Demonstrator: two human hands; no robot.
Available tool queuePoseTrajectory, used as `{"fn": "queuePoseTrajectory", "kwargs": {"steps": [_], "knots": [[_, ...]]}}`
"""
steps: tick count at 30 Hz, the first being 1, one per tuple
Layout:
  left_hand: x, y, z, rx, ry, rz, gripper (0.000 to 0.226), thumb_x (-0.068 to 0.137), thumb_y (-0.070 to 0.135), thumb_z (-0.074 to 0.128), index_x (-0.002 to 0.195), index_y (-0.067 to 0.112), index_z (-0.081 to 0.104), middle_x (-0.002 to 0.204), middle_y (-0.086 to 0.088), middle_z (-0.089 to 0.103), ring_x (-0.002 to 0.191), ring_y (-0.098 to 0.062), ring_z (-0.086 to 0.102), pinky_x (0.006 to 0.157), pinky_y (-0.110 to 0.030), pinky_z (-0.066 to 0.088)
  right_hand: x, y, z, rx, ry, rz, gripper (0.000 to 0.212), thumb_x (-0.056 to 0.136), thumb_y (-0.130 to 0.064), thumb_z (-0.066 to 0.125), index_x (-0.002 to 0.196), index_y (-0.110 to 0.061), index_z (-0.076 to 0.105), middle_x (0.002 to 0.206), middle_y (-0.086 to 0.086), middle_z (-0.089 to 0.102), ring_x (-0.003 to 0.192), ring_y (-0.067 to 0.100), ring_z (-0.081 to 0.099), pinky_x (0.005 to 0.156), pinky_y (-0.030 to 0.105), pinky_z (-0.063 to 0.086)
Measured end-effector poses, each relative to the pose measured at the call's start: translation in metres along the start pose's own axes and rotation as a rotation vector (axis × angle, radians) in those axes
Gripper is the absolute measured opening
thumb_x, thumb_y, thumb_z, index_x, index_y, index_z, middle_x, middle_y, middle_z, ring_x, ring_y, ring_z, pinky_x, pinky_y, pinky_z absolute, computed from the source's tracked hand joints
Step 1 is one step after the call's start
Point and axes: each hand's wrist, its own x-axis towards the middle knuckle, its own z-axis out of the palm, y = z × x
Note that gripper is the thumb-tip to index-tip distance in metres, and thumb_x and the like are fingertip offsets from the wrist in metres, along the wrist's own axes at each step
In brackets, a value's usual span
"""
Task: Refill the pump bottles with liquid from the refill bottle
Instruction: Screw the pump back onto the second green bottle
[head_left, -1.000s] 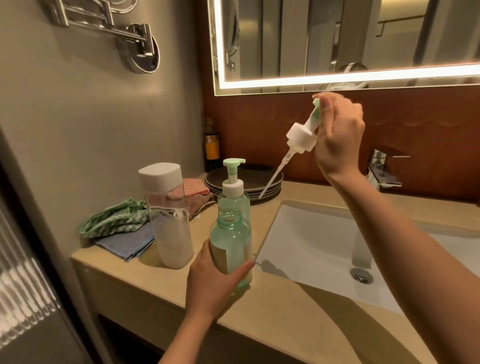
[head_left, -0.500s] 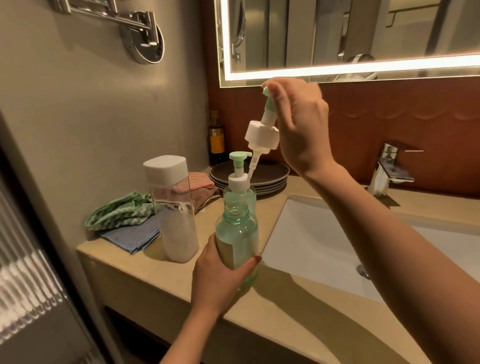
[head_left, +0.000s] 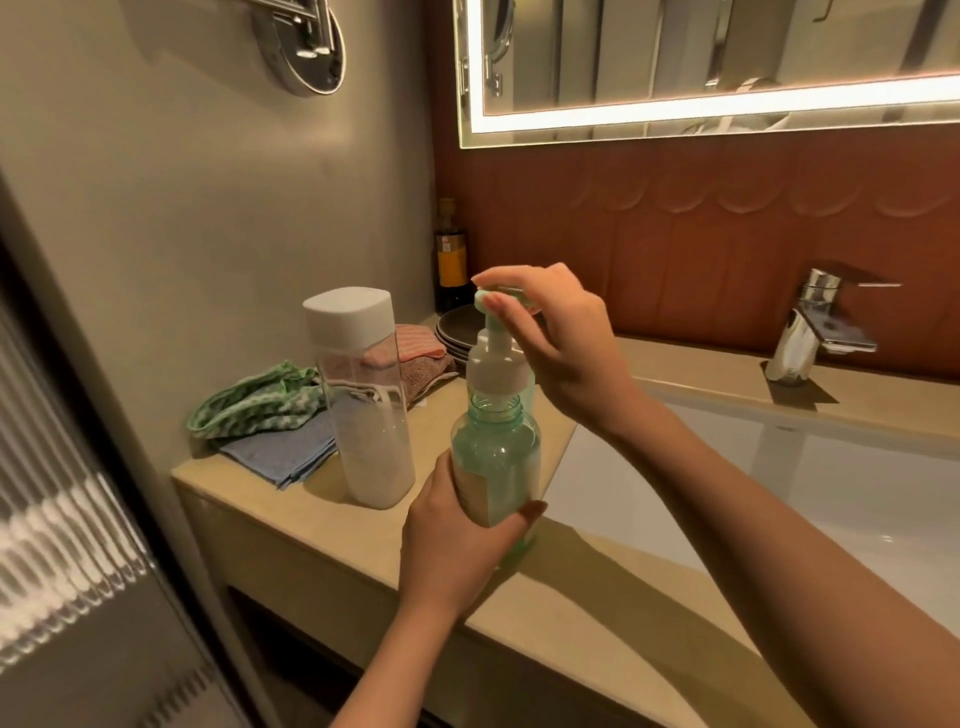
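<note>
My left hand (head_left: 454, 540) grips a green pump bottle (head_left: 493, 462) standing on the counter's front part, beside the sink. My right hand (head_left: 550, 338) pinches the green top of the white pump head (head_left: 496, 371), whose collar sits just above the bottle's open neck with its tube inside. The clear refill bottle (head_left: 366, 405) with a white cap stands to the left, holding white liquid in its lower half. A second pump bottle is hidden behind the one I hold.
Folded cloths (head_left: 270, 415) lie at the counter's left end. Dark plates (head_left: 457, 332) and a dark bottle (head_left: 451, 260) stand at the back wall. The white sink (head_left: 831, 499) and chrome tap (head_left: 810, 332) are to the right. The beige counter (head_left: 322, 525) ends near me.
My right hand has brought the pump head down and left from high above the sink, and its tube has gone into the bottle's neck. My left hand has kept hold of the bottle.
</note>
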Motion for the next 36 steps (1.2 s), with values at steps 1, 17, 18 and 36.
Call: {"fn": "queuePoseTrajectory", "kwargs": {"steps": [1, 17, 18, 36], "knots": [[0.0, 0.001, 0.0, -0.005, -0.003, -0.003, 0.082, 0.048, 0.073, 0.07, 0.115, 0.031, 0.048, 0.101, 0.014, 0.06, 0.096, -0.008, 0.058, 0.079, -0.038, 0.055, 0.0, -0.001, 0.0, 0.029, -0.005, 0.02, 0.028, 0.096, -0.025, 0.05, 0.116, -0.01, 0.063, 0.104, -0.005, 0.058, 0.1, 0.015, 0.053, 0.079, 0.017, 0.043], [-0.001, 0.006, -0.002, 0.007, -0.009, -0.01, 0.081, 0.049, 0.07, 0.07, 0.116, 0.03, 0.048, 0.104, 0.015, 0.058, 0.098, -0.006, 0.056, 0.082, -0.037, 0.054, -0.021, 0.024, 0.0, 0.409, -0.363, 0.264, 0.061, 0.084, -0.051, 0.049, 0.14, -0.035, 0.031, 0.131, -0.018, 0.049, 0.119, -0.002, 0.049, 0.095, 0.019, 0.045], [-0.001, 0.006, -0.002, 0.01, -0.01, -0.009, 0.081, 0.049, 0.069, 0.069, 0.116, 0.029, 0.048, 0.104, 0.015, 0.058, 0.098, -0.006, 0.056, 0.081, -0.037, 0.054, -0.02, 0.028, -0.004, 0.443, -0.419, 0.286, 0.059, 0.083, -0.052, 0.051, 0.138, -0.036, 0.035, 0.133, -0.016, 0.049, 0.12, 0.0, 0.049, 0.096, 0.023, 0.045], [-0.001, 0.009, -0.003, -0.062, -0.019, -0.018, 0.073, 0.049, 0.064, 0.073, 0.112, 0.034, 0.049, 0.101, 0.018, 0.061, 0.096, -0.002, 0.059, 0.078, -0.034, 0.056, -0.026, 0.017, 0.009, 0.275, -0.36, 0.385, 0.058, 0.057, -0.052, 0.074, 0.101, -0.018, 0.056, 0.103, -0.001, 0.062, 0.1, 0.013, 0.056, 0.083, 0.029, 0.047]]}}
